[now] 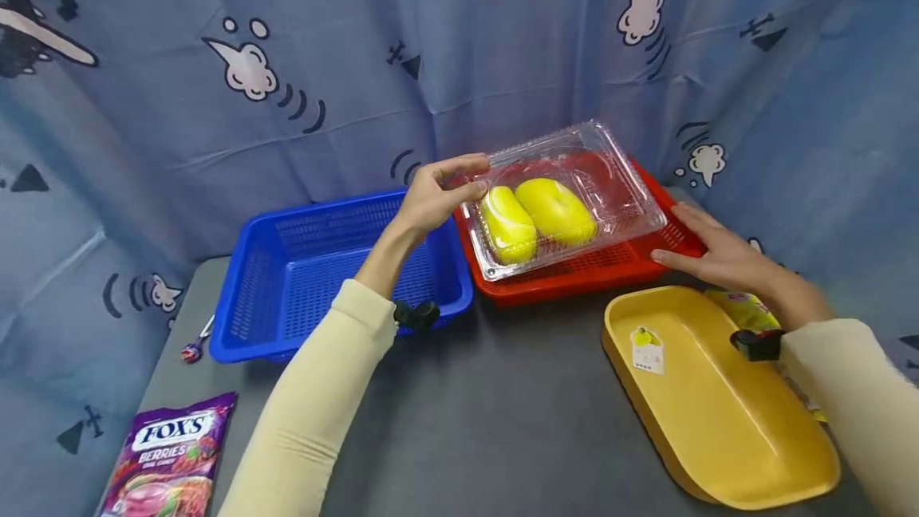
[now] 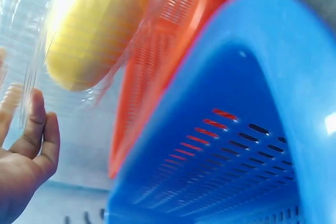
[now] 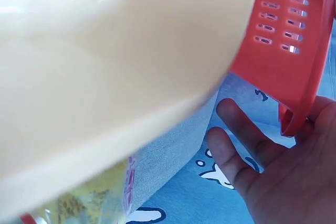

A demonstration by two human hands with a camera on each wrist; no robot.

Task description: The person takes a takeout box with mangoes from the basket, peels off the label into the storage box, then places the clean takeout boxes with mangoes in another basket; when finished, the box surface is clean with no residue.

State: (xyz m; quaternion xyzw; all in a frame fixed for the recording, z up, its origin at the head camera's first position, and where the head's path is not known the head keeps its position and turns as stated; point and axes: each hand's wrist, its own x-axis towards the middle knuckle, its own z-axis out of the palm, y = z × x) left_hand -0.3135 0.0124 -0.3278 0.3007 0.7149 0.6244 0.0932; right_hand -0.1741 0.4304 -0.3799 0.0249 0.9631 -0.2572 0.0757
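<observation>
My left hand (image 1: 438, 196) pinches the left edge of a clear plastic clamshell box (image 1: 617, 218) between thumb and fingers. Inside the box, at its left end, lie two yellow mango-shaped fruits (image 1: 556, 211). The box sits tilted over a red slotted basket (image 1: 574, 274); whether it rests on the basket's rim is unclear. At the basket's right end is my right hand (image 1: 732, 258), its fingers spread and fairly straight. In the right wrist view the corner of the red basket (image 3: 283, 72) meets that hand near the thumb, which is partly hidden.
A blue basket (image 1: 228, 294) stands left of the red one. In front of the right arm lies a yellow tray (image 1: 718, 421) bearing a sticker, with a yellow packet (image 1: 747, 311) partly under it. A lollipop (image 1: 192, 351) and a purple candy bag (image 1: 168, 453) lie left. Curtains (image 1: 359, 46) hang behind.
</observation>
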